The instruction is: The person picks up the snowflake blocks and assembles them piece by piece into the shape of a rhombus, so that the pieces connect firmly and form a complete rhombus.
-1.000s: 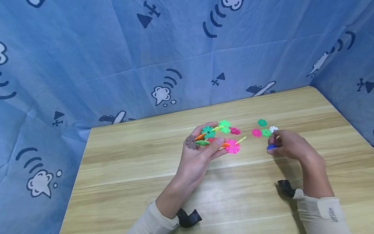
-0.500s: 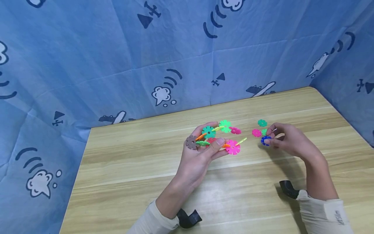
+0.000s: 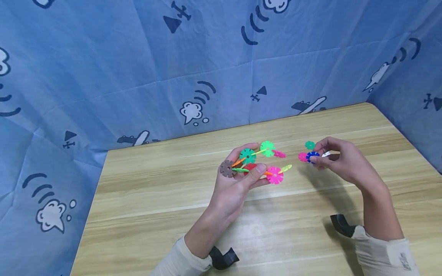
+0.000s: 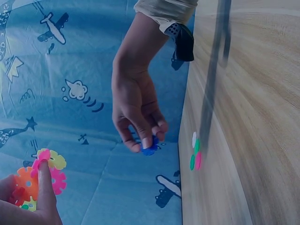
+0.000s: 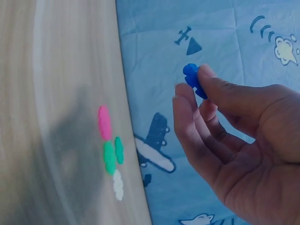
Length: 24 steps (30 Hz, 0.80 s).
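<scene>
My left hand grips a curved chain of interlocked notched plastic discs, its thumb pressed near an orange one. The chain runs from a pink disc with a yellow disc slotted in it, round past a brown disc, to a dark pink disc at the other end. To the right, my right hand pinches a blue disc between thumb and fingers, raised above the table. The blue disc is apart from the chain.
Loose discs lie on the wooden table beyond the right hand: a pink disc, a green disc, a smaller-looking green disc and a white disc. A blue patterned cloth hangs behind the table.
My right hand has lifted the blue disc up and slightly left, turning its flat face into view. My left hand and the chain have barely moved.
</scene>
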Each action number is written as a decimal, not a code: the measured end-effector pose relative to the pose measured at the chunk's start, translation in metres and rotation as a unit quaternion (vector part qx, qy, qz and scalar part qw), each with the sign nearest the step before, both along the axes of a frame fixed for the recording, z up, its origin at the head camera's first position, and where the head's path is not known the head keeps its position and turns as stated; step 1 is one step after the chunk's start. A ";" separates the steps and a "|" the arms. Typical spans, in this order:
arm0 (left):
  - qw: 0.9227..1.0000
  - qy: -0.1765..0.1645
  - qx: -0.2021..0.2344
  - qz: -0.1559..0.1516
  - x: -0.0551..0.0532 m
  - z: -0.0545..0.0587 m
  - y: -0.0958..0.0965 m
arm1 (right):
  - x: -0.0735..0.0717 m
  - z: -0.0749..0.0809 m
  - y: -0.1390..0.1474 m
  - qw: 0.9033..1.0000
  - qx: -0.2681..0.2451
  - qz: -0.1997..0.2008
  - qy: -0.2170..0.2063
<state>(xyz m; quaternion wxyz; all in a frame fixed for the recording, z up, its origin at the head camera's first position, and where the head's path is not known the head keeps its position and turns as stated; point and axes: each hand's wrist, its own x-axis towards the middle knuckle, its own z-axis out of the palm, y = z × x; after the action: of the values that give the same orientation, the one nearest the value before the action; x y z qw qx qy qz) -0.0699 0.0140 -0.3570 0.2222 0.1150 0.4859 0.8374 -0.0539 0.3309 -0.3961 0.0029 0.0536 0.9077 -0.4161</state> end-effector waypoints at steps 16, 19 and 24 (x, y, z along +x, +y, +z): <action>1.000 -0.005 0.002 -0.001 0.001 0.001 0.000 | 0.008 0.020 -0.018 0.997 -0.063 0.017 0.038; 1.000 -0.006 0.002 0.000 0.001 0.001 0.001 | 0.009 0.022 -0.022 0.995 -0.080 0.027 0.046; 1.000 -0.011 0.002 0.002 0.001 0.001 0.001 | 0.010 0.025 -0.029 0.990 -0.115 0.052 0.062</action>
<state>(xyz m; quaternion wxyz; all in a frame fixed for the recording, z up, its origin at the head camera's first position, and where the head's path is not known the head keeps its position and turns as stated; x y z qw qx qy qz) -0.0691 0.0145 -0.3559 0.2251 0.1054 0.4821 0.8401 -0.0442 0.3017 -0.3713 -0.0261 -0.0200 0.8538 -0.5195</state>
